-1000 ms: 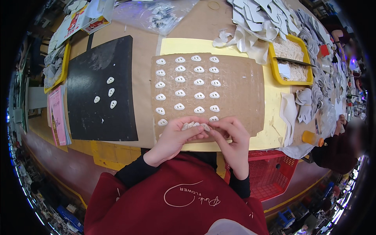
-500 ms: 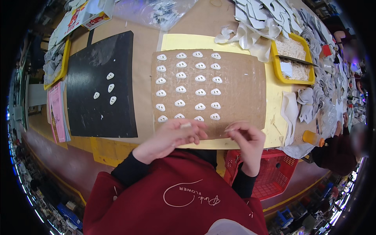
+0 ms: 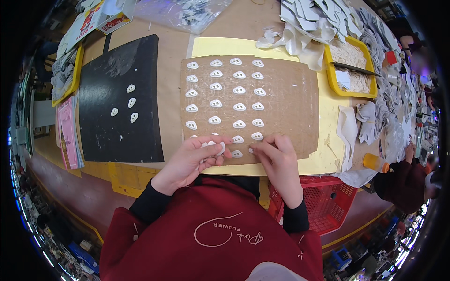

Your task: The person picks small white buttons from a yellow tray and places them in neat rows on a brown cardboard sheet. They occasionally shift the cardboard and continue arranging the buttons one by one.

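At the far left a yellow plastic tray [image 3: 70, 75] holds grey stacked pieces, and beside it a pink booklet [image 3: 68, 131] lies along the table edge. Next comes a black rectangular mat [image 3: 117, 126] with four small white teardrop-shaped pieces [image 3: 131, 88] lying on it. Right of the mat, a brown cardboard sheet [image 3: 290, 103] rests on a pale yellow sheet [image 3: 323, 159] and carries neat rows of the same white pieces [image 3: 239, 107]. At the sheet's near edge the left hand [image 3: 190, 159] is curled, its thumb and fingers pinching a small stack of white teardrop pieces [image 3: 213, 146]. Just beside it the right hand [image 3: 279, 161] lies with fingers bent, its fingertips pressing down on the cardboard at the bottom row, touching a white piece there [image 3: 252, 151]. Further right sits a second yellow tray [image 3: 333, 79] of pale cut shapes, with white fabric scraps [image 3: 347, 126] below it and a red plastic basket [image 3: 328, 201] under the table edge.
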